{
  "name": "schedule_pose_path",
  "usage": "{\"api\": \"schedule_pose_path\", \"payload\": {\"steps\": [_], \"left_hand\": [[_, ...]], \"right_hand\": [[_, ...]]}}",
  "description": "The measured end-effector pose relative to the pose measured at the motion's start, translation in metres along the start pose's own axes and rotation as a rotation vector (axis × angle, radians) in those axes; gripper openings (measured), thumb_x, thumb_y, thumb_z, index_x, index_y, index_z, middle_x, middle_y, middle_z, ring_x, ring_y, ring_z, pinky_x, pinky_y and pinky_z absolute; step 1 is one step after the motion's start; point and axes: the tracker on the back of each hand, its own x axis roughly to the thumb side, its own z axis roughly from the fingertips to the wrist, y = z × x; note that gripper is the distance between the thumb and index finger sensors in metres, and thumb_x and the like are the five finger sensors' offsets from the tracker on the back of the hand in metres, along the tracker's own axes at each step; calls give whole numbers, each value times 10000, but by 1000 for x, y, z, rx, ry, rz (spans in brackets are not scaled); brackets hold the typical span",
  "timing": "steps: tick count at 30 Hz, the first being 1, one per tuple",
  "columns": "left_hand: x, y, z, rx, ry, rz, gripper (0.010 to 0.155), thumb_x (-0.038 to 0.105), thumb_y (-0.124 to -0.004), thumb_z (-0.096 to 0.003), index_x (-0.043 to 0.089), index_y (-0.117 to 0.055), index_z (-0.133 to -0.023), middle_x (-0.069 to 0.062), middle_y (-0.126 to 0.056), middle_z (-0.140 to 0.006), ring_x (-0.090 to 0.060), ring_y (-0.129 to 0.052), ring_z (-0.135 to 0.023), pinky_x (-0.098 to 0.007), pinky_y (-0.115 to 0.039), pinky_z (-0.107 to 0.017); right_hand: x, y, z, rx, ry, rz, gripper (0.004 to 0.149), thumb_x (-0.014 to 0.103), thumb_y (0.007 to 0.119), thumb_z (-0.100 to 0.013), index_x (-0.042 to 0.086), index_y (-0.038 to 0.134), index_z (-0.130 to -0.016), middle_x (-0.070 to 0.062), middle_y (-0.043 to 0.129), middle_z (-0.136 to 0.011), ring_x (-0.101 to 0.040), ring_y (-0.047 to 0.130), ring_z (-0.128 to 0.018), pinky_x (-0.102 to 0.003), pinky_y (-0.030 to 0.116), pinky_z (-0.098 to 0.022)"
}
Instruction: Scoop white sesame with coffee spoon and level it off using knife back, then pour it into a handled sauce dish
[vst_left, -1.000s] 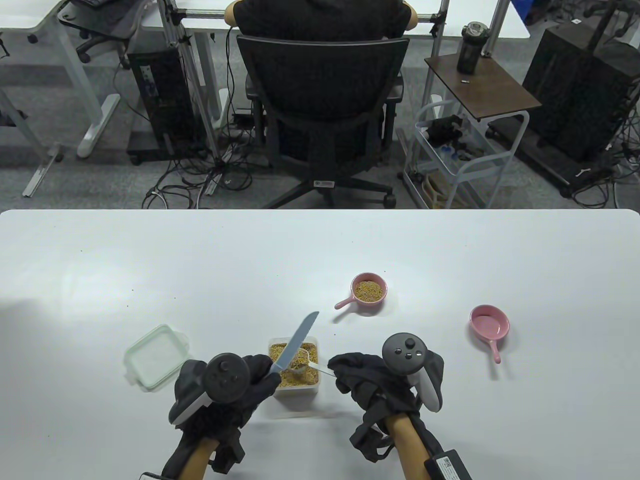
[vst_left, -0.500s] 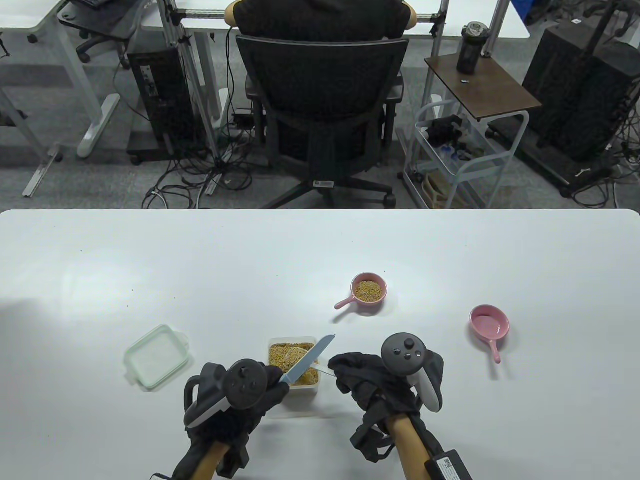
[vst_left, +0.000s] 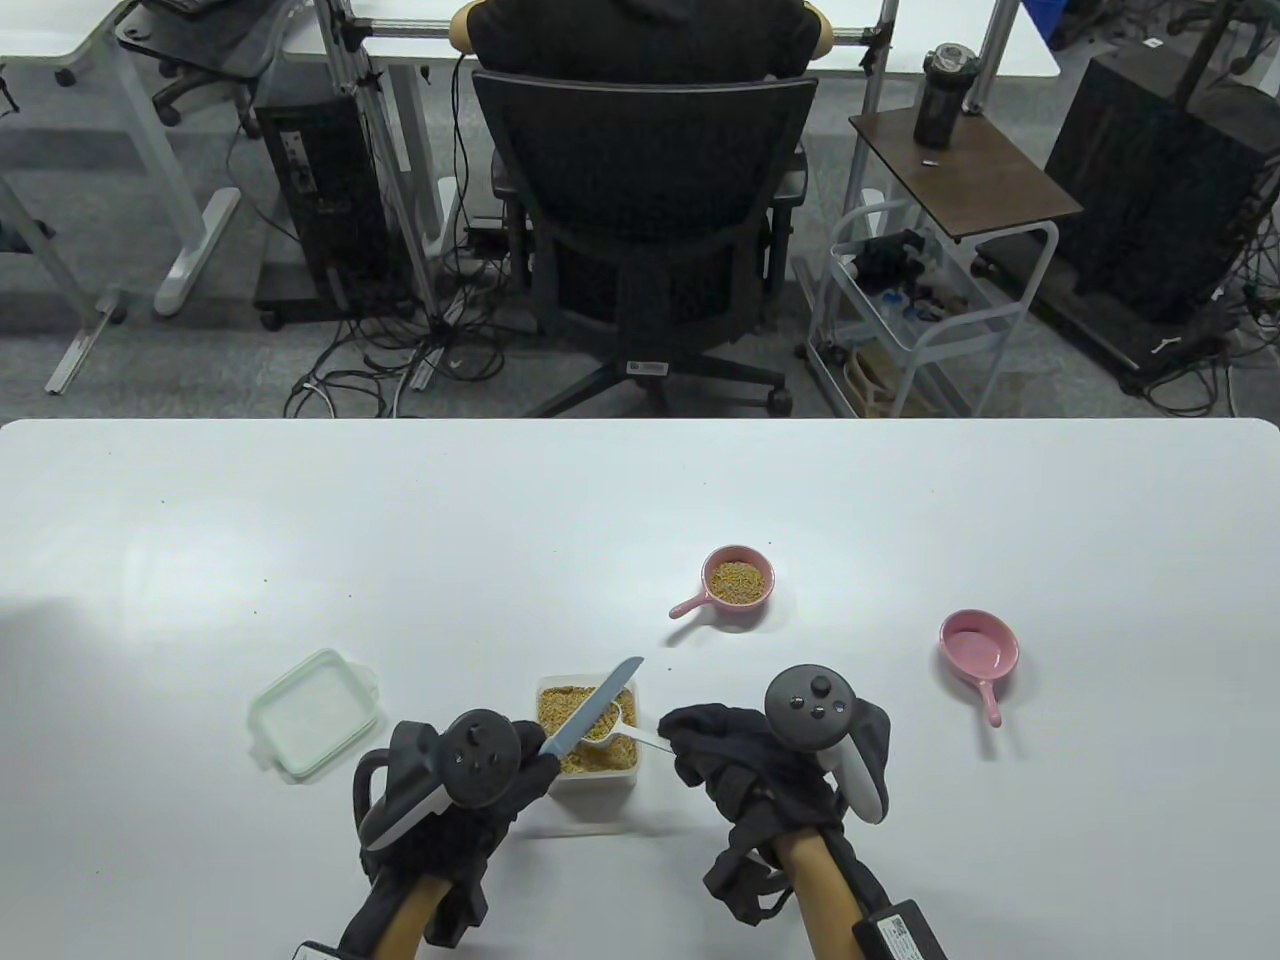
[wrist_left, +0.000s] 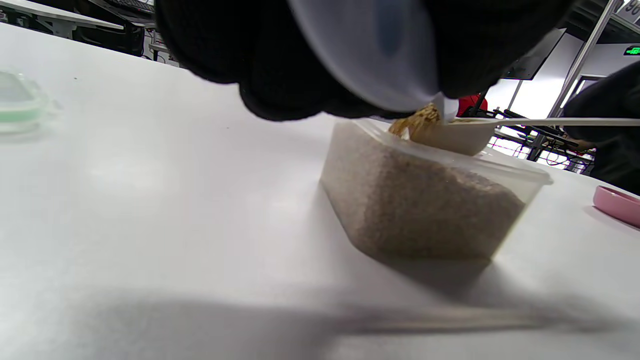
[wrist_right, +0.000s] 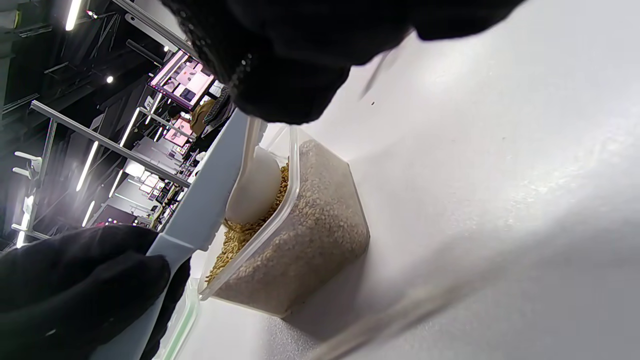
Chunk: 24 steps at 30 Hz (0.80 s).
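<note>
Left hand (vst_left: 470, 770) is gripping the knife (vst_left: 592, 710) by its handle, fingers curled round it, blade angling up and away over the sesame tub (vst_left: 588, 775). Right hand (vst_left: 745, 765) is pinching the thin handle of the coffee spoon (vst_left: 618, 728), fingers curled; the spoon bowl is sitting over the tub's right part. Knife blade is lying across the spoon bowl; in the left wrist view the blade (wrist_left: 370, 55) is meeting the heaped sesame at the spoon (wrist_left: 450, 137) rim. In the right wrist view the knife (wrist_right: 205, 210) is running along the spoon (wrist_right: 255, 187), with sesame spilling down off the bowl into the tub (wrist_right: 310, 235). Tub is standing near the table's near edge, about mid-width, between the two hands, and is mostly full of sesame.

Tub lid (vst_left: 314, 712), clear with a green rim, is lying flat on the table (vst_left: 400, 530) just left of the left hand. One pink handled sauce dish (vst_left: 735, 582) holding sesame is sitting beyond the tub toward the table's middle, handle pointing left. A second pink handled dish (vst_left: 978, 648) is sitting empty toward the right edge, handle pointing to the near edge. A few loose grains are lying scattered on the table.
</note>
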Motion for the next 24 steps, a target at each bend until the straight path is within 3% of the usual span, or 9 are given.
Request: {"api": "schedule_pose_path", "payload": {"steps": [24], "left_hand": [[-14, 4, 1, 31, 54, -1, 437, 551, -776, -564, 294, -875, -904, 31, -928, -719, -205, -963, -624, -470, -738, -635]], "right_hand": [[0, -3, 2, -2, -8, -6, 361, 259, 814, -550, 144, 921, -874, -75, 1023, -551, -101, 910, -198, -363, 821, -208]]}}
